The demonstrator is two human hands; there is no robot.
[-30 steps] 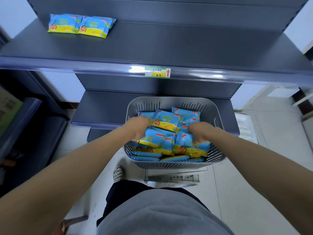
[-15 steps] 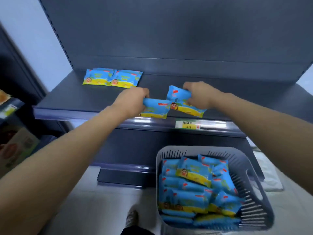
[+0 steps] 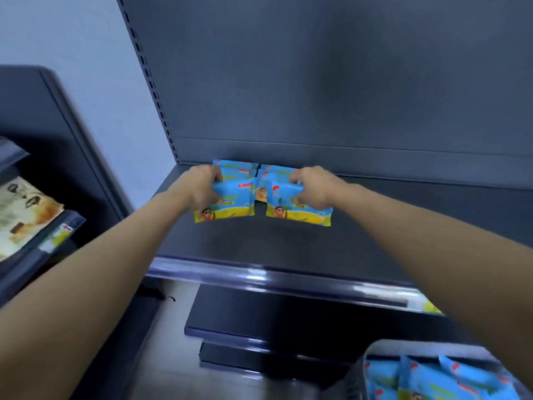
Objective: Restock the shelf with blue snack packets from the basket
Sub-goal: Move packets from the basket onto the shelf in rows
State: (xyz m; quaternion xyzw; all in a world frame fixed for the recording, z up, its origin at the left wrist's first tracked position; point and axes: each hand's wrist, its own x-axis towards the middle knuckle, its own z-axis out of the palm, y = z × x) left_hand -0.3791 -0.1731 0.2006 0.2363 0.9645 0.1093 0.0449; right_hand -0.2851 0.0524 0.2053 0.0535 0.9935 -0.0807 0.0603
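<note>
Both arms are stretched out over the dark shelf (image 3: 288, 243). The left hand (image 3: 202, 189) grips the first blue packet (image 3: 233, 204) near its upper edge, fingers curled round it. The right hand (image 3: 313, 187) grips the second blue packet (image 3: 298, 212) the same way. The 2 hands are apart, each clamped on its own packet. The 2 held packets hang side by side with a narrow gap between them, yellow bottom edges toward the front. I cannot tell whether they touch the shelf board.

Just behind them, close to the back panel, lie the rear left packet (image 3: 236, 168) and the rear right packet (image 3: 277, 170), partly hidden by the hands. A shiny price rail (image 3: 259, 272) runs along the shelf's front edge.

Down in the lower right corner sits the grey basket (image 3: 372, 350), with the basket packets (image 3: 432, 379) piled inside, well below the shelf. On the left, a neighbouring rack (image 3: 43, 249) holds beige-printed goods, too blurred to read.
</note>
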